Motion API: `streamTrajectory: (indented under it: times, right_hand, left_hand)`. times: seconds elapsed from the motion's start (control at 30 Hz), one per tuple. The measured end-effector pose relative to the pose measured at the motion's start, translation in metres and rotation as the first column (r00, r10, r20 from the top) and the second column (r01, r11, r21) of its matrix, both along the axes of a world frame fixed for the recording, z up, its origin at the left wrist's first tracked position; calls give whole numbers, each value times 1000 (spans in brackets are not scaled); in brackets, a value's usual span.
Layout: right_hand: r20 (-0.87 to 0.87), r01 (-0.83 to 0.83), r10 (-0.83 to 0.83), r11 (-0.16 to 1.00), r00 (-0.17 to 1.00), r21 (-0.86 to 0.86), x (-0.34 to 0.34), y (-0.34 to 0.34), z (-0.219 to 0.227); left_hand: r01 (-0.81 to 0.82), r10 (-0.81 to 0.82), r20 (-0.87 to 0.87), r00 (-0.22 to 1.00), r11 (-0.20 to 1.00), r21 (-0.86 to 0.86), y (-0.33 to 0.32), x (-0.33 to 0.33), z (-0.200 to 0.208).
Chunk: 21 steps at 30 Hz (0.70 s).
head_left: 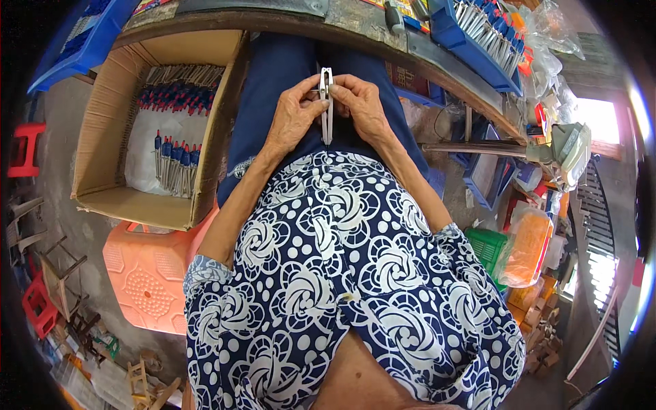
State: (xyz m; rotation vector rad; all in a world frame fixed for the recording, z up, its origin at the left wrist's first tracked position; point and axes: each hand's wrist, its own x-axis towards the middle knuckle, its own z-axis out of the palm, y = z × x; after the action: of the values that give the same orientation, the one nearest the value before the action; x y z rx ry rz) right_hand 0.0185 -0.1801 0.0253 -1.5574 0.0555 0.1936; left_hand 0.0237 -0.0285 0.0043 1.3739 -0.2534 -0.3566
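Over my lap I hold a slim silver drawing compass (327, 124) upright between both hands, its two legs nearly together and its pointed end toward my body. My left hand (295, 113) pinches it from the left near the upper part, thumb and fingertips closed. From the other side, my right hand (362, 108) grips the same part with thumb and bent fingers. The fingertips partly cover the middle of the compass. Both hands are in front of dark blue trousers (273, 75).
An open cardboard box (102, 150) at my left holds rows of silver pieces with blue and red ends; a pink stool (147, 280) stands beneath it. Ahead runs a wooden workbench edge (287, 20). Blue bins (444, 34) with similar pieces and a lamp (570, 154) are at the right.
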Motion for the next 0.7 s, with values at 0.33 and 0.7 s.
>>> streamTrajectory:
  times: [0.33, 0.7]
  right_hand:
    - [6, 12, -12, 994, 1000, 105, 4, 2, 0]
    - [13, 44, -46, 991, 999, 124, 5, 10, 6]
  left_hand:
    - [-85, 80, -43, 996, 990, -115, -4, -1, 3]
    - [-133, 121, -80, 989, 979, -156, -5, -1, 3]
